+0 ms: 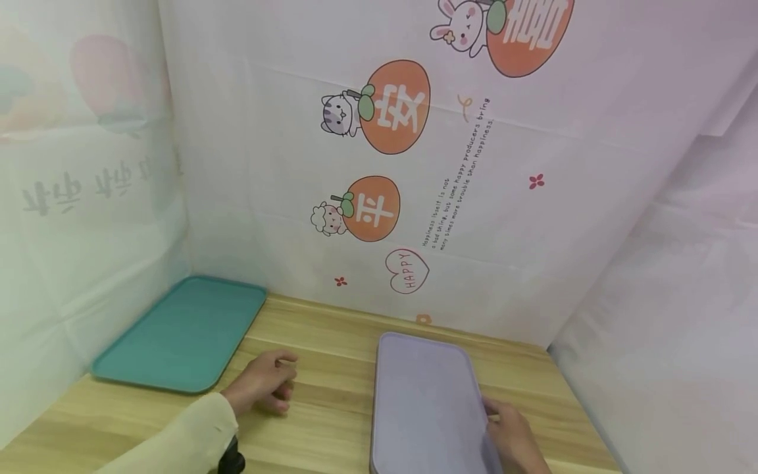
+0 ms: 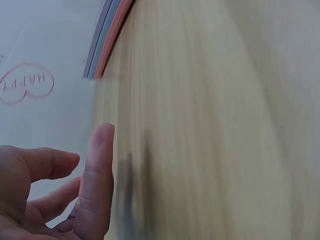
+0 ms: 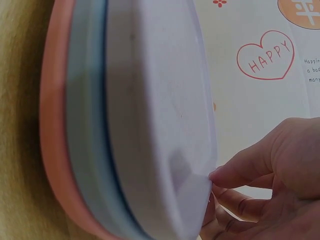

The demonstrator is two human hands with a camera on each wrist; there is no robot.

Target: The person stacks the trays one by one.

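A lilac tray (image 1: 426, 401) lies on top of a stack at the right of the table. Below it, in the right wrist view, show a blue-grey tray (image 3: 82, 110) and a salmon-pink tray (image 3: 52, 110). My right hand (image 1: 514, 431) pinches the lilac tray's right rim, the thumb at its upper edge and the other fingers under it. Over the bare wood between the stack and a teal tray (image 1: 183, 336), my left hand (image 1: 269, 382) hovers with loosely bent fingers and holds nothing. The teal tray lies flat at the far left.
The wooden table (image 1: 326, 395) is bounded by white printed cloth (image 1: 266, 164) at the back and on both sides. A black band (image 1: 231, 457) sits at the left sleeve. The teal tray's back corner lies close to the cloth.
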